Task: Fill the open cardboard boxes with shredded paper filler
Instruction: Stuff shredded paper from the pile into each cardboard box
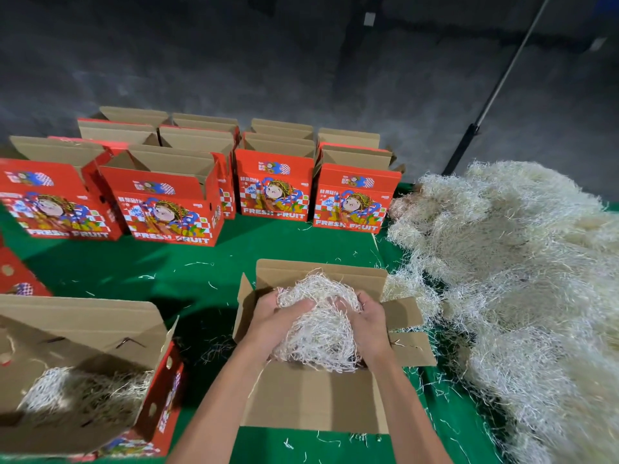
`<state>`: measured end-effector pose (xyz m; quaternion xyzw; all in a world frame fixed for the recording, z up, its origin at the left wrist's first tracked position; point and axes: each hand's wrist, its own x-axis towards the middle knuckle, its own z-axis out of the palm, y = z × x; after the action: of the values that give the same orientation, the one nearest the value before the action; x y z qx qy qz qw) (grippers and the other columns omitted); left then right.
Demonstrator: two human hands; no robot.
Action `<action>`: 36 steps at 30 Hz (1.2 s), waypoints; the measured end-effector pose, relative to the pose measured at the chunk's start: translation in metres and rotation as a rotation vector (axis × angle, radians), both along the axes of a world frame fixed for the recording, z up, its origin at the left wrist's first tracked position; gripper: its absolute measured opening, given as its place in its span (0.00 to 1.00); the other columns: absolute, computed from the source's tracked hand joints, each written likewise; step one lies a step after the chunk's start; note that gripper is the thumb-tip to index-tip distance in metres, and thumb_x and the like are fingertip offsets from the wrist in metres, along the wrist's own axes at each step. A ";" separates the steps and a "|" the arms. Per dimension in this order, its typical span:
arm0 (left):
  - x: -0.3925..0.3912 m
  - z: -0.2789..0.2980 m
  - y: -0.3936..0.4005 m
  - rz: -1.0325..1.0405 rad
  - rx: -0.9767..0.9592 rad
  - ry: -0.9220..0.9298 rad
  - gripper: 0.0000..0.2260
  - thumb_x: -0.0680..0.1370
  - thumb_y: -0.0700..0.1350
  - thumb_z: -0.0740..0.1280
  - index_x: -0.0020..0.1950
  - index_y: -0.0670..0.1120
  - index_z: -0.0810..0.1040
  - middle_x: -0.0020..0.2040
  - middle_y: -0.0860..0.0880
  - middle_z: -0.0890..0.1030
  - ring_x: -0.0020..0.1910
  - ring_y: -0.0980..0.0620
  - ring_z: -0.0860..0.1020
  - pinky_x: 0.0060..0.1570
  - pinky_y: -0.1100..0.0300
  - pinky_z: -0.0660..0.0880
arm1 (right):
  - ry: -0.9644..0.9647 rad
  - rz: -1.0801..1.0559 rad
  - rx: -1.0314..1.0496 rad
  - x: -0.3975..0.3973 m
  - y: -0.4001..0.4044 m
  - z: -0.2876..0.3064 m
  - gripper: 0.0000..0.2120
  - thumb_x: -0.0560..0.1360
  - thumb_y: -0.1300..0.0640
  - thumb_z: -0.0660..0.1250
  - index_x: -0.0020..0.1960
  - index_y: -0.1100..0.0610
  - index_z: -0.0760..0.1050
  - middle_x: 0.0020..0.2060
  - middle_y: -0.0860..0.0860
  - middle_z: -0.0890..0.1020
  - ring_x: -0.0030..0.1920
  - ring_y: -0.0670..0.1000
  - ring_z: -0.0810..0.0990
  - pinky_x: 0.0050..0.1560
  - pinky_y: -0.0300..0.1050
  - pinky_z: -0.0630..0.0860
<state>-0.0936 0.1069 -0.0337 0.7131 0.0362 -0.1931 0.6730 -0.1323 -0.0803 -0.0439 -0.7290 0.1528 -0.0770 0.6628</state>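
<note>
**Both hands in open box, gripping filler wad**

Left hand (278,316) and right hand (365,318) cupped around one wad of shredded paper (318,324), fingers curled into it from either side. Wad held in the mouth of the near centre box (311,396), all four flaps folded out. Bottom of wad hides box interior, so cannot tell whether it touches the floor of the box. Both forearms entering from near edge, bare.

Bulk filler pile (509,269) heaped along right side of green table cover (187,272), running from far edge to near edge, just beside the centre box's right flaps. Loose strands scattered on the green between pile and boxes.

Near left: second open box (100,373), red printed side facing right, a low layer of filler (80,393) already in the bottom.

Far side: cluster of red printed boxes, flaps up, "FRESH FRUIT" lettering facing near. Front row left to right: far-left box (50,205), next box (167,209), centre-far box (273,185), right-far box (351,199), the last near the far end of the pile. More boxes in a row behind; contents not visible from this angle.

Partial red box (16,279) cut off at left edge. Dark pole (495,92) leaning across grey floor at far right.
</note>
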 end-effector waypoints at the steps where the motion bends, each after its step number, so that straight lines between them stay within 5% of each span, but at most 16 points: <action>1: 0.002 -0.001 0.002 0.031 -0.013 0.026 0.44 0.55 0.69 0.80 0.68 0.59 0.73 0.63 0.56 0.80 0.61 0.53 0.78 0.66 0.45 0.72 | 0.006 -0.049 -0.043 0.001 -0.002 0.000 0.20 0.72 0.42 0.73 0.60 0.49 0.77 0.37 0.45 0.82 0.30 0.47 0.75 0.37 0.43 0.76; 3: 0.005 -0.002 0.004 0.102 -0.005 0.050 0.51 0.55 0.69 0.80 0.74 0.56 0.67 0.68 0.53 0.76 0.65 0.50 0.75 0.68 0.44 0.70 | 0.028 -0.161 -0.036 0.004 -0.011 -0.004 0.13 0.72 0.42 0.72 0.54 0.43 0.77 0.24 0.46 0.77 0.20 0.47 0.60 0.21 0.38 0.62; 6: 0.009 -0.010 0.009 0.232 -0.015 0.066 0.52 0.62 0.65 0.79 0.79 0.52 0.59 0.76 0.49 0.67 0.71 0.46 0.70 0.71 0.45 0.65 | 0.020 -0.265 -0.045 0.007 -0.028 -0.010 0.08 0.74 0.46 0.72 0.52 0.44 0.79 0.21 0.48 0.72 0.18 0.46 0.57 0.18 0.38 0.55; 12: 0.013 -0.019 0.002 0.390 0.043 0.004 0.33 0.77 0.54 0.72 0.77 0.46 0.64 0.68 0.52 0.74 0.64 0.53 0.73 0.67 0.53 0.65 | 0.095 -0.374 -0.203 0.012 -0.041 -0.017 0.11 0.79 0.55 0.69 0.61 0.51 0.75 0.26 0.43 0.79 0.18 0.44 0.62 0.18 0.36 0.60; 14: 0.016 -0.020 0.001 0.462 0.027 -0.007 0.31 0.78 0.51 0.71 0.77 0.44 0.65 0.72 0.48 0.71 0.64 0.54 0.70 0.65 0.57 0.62 | 0.066 -0.441 -0.247 0.009 -0.042 -0.015 0.12 0.79 0.49 0.67 0.58 0.54 0.77 0.30 0.49 0.81 0.20 0.45 0.66 0.20 0.38 0.64; 16: 0.018 -0.019 0.004 0.542 -0.038 0.003 0.33 0.78 0.50 0.71 0.78 0.44 0.62 0.70 0.49 0.73 0.64 0.55 0.68 0.65 0.58 0.60 | 0.015 -0.518 -0.270 0.002 -0.046 -0.012 0.19 0.77 0.42 0.65 0.56 0.57 0.77 0.28 0.51 0.78 0.22 0.47 0.67 0.22 0.41 0.67; 19: 0.019 -0.018 0.009 0.500 0.005 -0.008 0.38 0.75 0.58 0.72 0.79 0.45 0.60 0.67 0.52 0.75 0.63 0.54 0.68 0.65 0.57 0.60 | 0.032 -0.495 -0.291 0.000 -0.053 -0.005 0.16 0.79 0.42 0.63 0.47 0.55 0.73 0.23 0.48 0.72 0.23 0.47 0.67 0.25 0.46 0.73; 22: 0.018 -0.023 0.014 0.368 -0.012 0.091 0.42 0.72 0.61 0.74 0.79 0.50 0.58 0.72 0.50 0.69 0.68 0.51 0.68 0.71 0.50 0.62 | -0.072 -0.352 -0.394 -0.002 -0.044 0.000 0.27 0.82 0.40 0.56 0.36 0.60 0.72 0.21 0.47 0.67 0.20 0.45 0.62 0.24 0.41 0.61; 23: 0.016 -0.021 0.016 0.344 -0.018 0.113 0.38 0.72 0.59 0.75 0.77 0.50 0.63 0.68 0.52 0.71 0.67 0.50 0.70 0.69 0.50 0.66 | -0.074 -0.328 -0.420 -0.004 -0.041 0.001 0.27 0.81 0.39 0.56 0.36 0.61 0.72 0.21 0.47 0.67 0.19 0.43 0.61 0.23 0.40 0.61; 25: 0.017 -0.025 0.023 0.324 0.035 0.045 0.17 0.71 0.54 0.77 0.54 0.55 0.74 0.49 0.60 0.75 0.53 0.52 0.74 0.51 0.60 0.72 | -0.009 -0.275 -0.430 -0.008 -0.039 -0.003 0.22 0.80 0.42 0.64 0.49 0.63 0.76 0.20 0.47 0.68 0.18 0.43 0.62 0.21 0.35 0.61; 27: 0.015 -0.019 0.025 0.281 0.026 -0.035 0.16 0.71 0.51 0.78 0.44 0.55 0.70 0.38 0.65 0.75 0.44 0.60 0.73 0.48 0.63 0.69 | 0.096 -0.136 -0.363 -0.011 -0.034 -0.005 0.22 0.77 0.47 0.70 0.63 0.60 0.73 0.20 0.47 0.72 0.18 0.43 0.60 0.21 0.36 0.61; 29: 0.011 -0.016 0.024 0.234 0.010 -0.065 0.18 0.71 0.49 0.78 0.55 0.55 0.74 0.49 0.65 0.78 0.52 0.59 0.76 0.60 0.58 0.67 | 0.131 -0.036 -0.303 -0.013 -0.024 -0.005 0.30 0.76 0.50 0.73 0.73 0.55 0.67 0.24 0.50 0.76 0.19 0.45 0.59 0.22 0.40 0.64; 31: 0.008 -0.012 0.023 0.218 0.043 -0.094 0.23 0.73 0.49 0.77 0.66 0.54 0.74 0.57 0.52 0.81 0.56 0.50 0.79 0.62 0.53 0.71 | 0.129 -0.044 -0.303 -0.013 -0.020 -0.007 0.35 0.77 0.53 0.73 0.79 0.55 0.60 0.21 0.49 0.75 0.19 0.44 0.57 0.21 0.37 0.64; 33: 0.008 -0.010 0.026 0.244 0.152 -0.185 0.18 0.75 0.47 0.75 0.62 0.56 0.73 0.49 0.48 0.81 0.40 0.50 0.79 0.47 0.60 0.77 | 0.128 -0.107 -0.387 -0.012 -0.027 -0.008 0.32 0.78 0.57 0.71 0.78 0.58 0.62 0.23 0.45 0.74 0.18 0.42 0.59 0.19 0.36 0.62; 36: 0.013 -0.011 0.030 0.264 0.414 -0.397 0.15 0.77 0.41 0.72 0.63 0.47 0.75 0.42 0.50 0.80 0.27 0.63 0.73 0.30 0.75 0.69 | 0.110 -0.199 -0.571 -0.012 -0.042 -0.003 0.25 0.77 0.61 0.72 0.72 0.61 0.71 0.42 0.52 0.80 0.18 0.40 0.64 0.20 0.31 0.63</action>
<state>-0.0809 0.1368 -0.0445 0.8478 0.0349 0.0501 0.5268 -0.1447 -0.1222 -0.0471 -0.8702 0.2315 -0.1417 0.4112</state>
